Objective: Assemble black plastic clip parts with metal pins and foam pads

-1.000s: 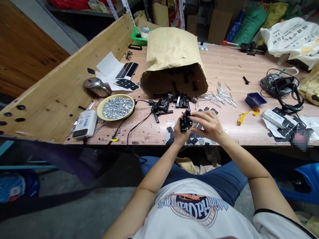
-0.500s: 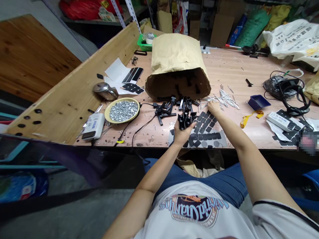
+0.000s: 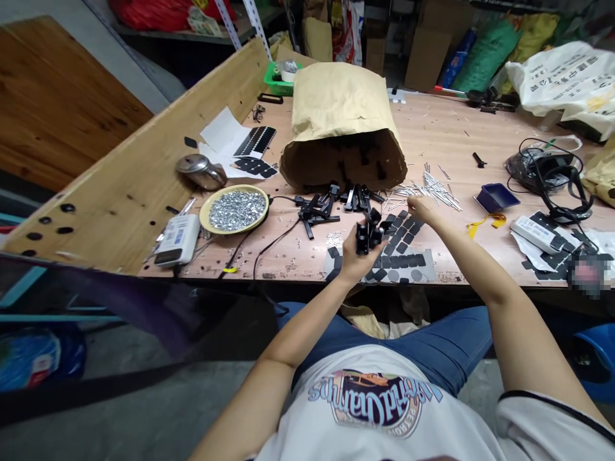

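My left hand (image 3: 354, 261) is closed round black plastic parts (image 3: 368, 235), held upright above the front of the table. At the near edge of a pile of thin metal pins (image 3: 439, 192), my right hand (image 3: 421, 209) has its fingers pinched together; whatever is between them is too small to make out. Black pads (image 3: 402, 234) in rows lie below the hands, some on a grey sheet (image 3: 426, 274). More black plastic parts (image 3: 314, 211) are heaped at the mouth of a large brown paper bag (image 3: 343, 105), with others inside it.
To the left stand a yellow dish (image 3: 205, 221) of small metal pieces, a white box-shaped device (image 3: 179, 238) and a metal cup (image 3: 195, 171). Wooden boarding (image 3: 144, 150) edges that side. A blue tray (image 3: 497, 197), yellow strap (image 3: 475, 227) and black headset (image 3: 562, 208) lie right.
My left hand has shifted slightly right, and the black parts in it have turned. My right hand has drawn a little to the right along the pins' near edge.
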A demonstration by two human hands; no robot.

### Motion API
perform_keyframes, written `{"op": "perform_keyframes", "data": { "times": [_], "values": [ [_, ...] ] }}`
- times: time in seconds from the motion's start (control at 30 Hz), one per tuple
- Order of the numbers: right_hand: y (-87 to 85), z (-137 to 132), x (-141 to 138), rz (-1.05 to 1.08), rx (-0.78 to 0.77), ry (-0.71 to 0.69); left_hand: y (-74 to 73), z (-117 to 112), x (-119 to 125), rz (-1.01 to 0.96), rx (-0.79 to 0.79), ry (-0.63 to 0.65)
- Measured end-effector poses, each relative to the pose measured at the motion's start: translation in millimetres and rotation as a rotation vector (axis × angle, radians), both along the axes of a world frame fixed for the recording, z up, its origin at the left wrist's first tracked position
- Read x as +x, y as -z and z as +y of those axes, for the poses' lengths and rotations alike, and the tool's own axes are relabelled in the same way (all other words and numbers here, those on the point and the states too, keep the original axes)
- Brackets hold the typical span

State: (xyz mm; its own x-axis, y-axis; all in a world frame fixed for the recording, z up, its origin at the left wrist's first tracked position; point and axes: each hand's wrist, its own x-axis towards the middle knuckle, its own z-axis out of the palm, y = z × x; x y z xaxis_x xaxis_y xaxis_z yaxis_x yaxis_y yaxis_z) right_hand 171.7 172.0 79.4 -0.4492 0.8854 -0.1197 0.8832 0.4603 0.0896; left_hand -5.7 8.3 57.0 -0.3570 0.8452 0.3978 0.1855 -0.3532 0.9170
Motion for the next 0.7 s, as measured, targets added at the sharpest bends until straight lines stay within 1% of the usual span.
{"op": "perform_keyframes", "data": {
  "times": [0.07, 0.1, 0.17, 0.27, 0.33, 0.37, 0.43, 0.5, 0.6, 0.7],
  "values": [
    [-3.6, -9.2, 8.7, 0.251, 0.029, 0.045, -0.1, 0.2, 2.2, 0.007, 0.015, 0.007],
    [-6.8, -14.7, 12.3, 0.388, 0.057, 0.041, 0.2, 0.4, 3.6, 0.012, 0.016, 0.015],
    [-18.0, -29.0, 17.2, 0.657, 0.153, -0.023, 1.2, 0.8, 6.6, 0.032, 0.011, 0.031],
    [-48.3, -62.0, 15.3, 0.981, 0.338, -0.151, 3.8, 1.8, 9.8, 0.064, 0.024, 0.058],
    [-72.4, -89.7, 7.6, 1.133, 0.428, -0.215, 6.2, 2.8, 11.0, 0.085, 0.032, 0.090],
    [-83.3, -103.4, 2.3, 1.188, 0.449, -0.239, 7.7, 3.3, 11.5, 0.098, 0.033, 0.105],
    [-99.2, -126.7, -9.3, 1.231, 0.428, -0.319, 11.0, 3.6, 12.5, 0.127, 0.029, 0.112],
    [-105.7, -141.2, -20.2, 1.179, 0.368, -0.407, 14.4, 2.8, 13.3, 0.154, 0.028, 0.092],
    [-101.7, -147.0, -31.5, 1.028, 0.294, -0.522, 18.1, 0.0, 13.9, 0.185, 0.039, 0.072],
    [-92.9, -144.3, -36.8, 0.944, 0.274, -0.619, 20.1, -2.2, 13.8, 0.206, 0.056, 0.101]
  ]
}}
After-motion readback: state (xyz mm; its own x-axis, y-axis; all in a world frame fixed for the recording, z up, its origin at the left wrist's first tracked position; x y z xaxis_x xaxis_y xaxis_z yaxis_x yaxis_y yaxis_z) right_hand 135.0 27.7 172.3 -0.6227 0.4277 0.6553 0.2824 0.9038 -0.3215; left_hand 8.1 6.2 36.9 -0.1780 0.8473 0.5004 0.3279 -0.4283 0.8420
